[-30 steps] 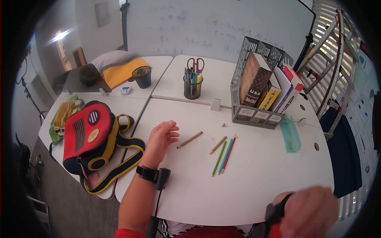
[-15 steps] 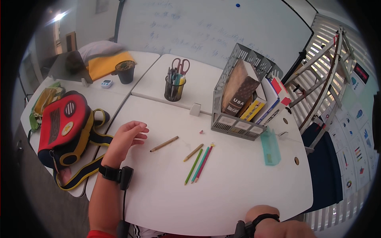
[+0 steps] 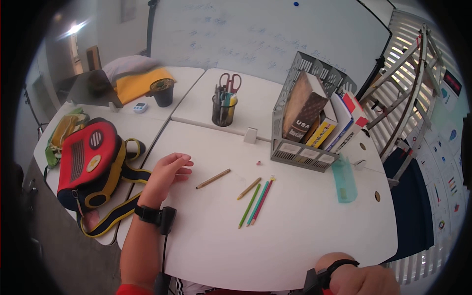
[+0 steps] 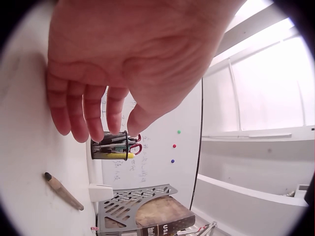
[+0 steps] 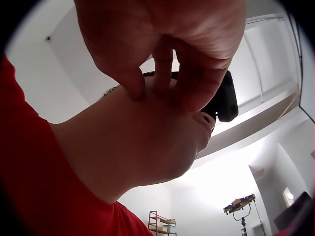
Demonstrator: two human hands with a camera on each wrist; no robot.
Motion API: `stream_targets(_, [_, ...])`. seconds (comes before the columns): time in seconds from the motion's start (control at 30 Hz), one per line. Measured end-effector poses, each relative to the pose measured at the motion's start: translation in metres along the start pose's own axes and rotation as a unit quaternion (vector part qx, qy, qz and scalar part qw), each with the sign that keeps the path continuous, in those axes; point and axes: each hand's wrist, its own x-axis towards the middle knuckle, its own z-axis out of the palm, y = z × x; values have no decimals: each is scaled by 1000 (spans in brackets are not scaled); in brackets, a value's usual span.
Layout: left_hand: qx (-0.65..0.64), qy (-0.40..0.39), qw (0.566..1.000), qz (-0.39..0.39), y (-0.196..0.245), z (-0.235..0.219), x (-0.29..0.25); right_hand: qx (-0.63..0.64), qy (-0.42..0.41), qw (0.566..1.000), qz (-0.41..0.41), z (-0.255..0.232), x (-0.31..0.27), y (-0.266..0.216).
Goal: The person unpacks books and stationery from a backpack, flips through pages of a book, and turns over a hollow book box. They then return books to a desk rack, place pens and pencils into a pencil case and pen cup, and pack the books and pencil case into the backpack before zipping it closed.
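My left hand [image 3: 169,172] lies on the white table, palm turned inward and fingers loosely bent, holding nothing. Just right of its fingertips is a brown wooden stick-like pen [image 3: 213,179] with a dark tip, also visible in the left wrist view. Farther right lie a shorter brown pencil [image 3: 249,189], a green pencil [image 3: 249,206], a teal pencil [image 3: 258,203] and a dark pink pencil [image 3: 263,201]. My right hand [image 3: 364,281] is raised at the near right, close to my body. In the right wrist view its fingers hang loosely curled with nothing visible in them.
A red and navy bag [image 3: 91,160] with a striped strap is at left. Toward the back are a mesh pen cup [image 3: 223,114] with scissors, a potted cactus [image 3: 162,93] and a grey rack [image 3: 304,157] of books. A teal translucent case [image 3: 345,182] lies at right.
The head view has swung right, then slightly back. My right hand has moved lower in the view from its blurred position a second ago. The left hand and pencils keep their places on the table.
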Motion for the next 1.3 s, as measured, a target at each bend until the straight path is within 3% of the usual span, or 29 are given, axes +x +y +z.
stream_targets(0.07, [2, 8, 1000, 2, 1, -4, -2, -30, 45, 999, 0, 2, 1, -1])
stream_targets(0.23, [-9, 12, 1000, 1, -8, -11, 8, -58, -23, 996, 56, -10, 6, -7])
stream_targets(0.57, [-9, 4, 1000, -1, -6, -8, 6, -55, -79, 995, 9, -20, 11, 0])
stream_targets(0.67, [-16, 3, 1000, -2, -9, -10, 9, -54, -138, 987, 56, -23, 15, -7])
stream_targets(0.77, [-19, 1, 1000, -4, -9, -9, 8, -71, -102, 989, 78, -15, 10, -11])
stream_targets(0.83, [-17, 0, 1000, -4, -10, -10, 8, -119, 20, 993, 6, -3, 4, -7])
stream_targets(0.87, [-16, -1, 1000, -1, -10, -10, 9, -119, 19, 993, 5, -6, 4, -7])
stream_targets(0.93, [-15, 1, 1000, -2, -11, -10, 9, -59, -89, 994, 31, -18, 9, -8])
stream_targets(1.13, [0, 1, 1000, 15, -10, -9, 8, -1, -203, 977, 67, -31, 17, -3])
stream_targets(1.17, [7, -2, 1000, 22, -5, -8, 4, -19, -170, 984, 56, -28, 15, 0])
stream_targets(1.3, [32, 25, 997, 73, 23, -16, -17, -67, -170, 981, 73, -43, 15, -9])
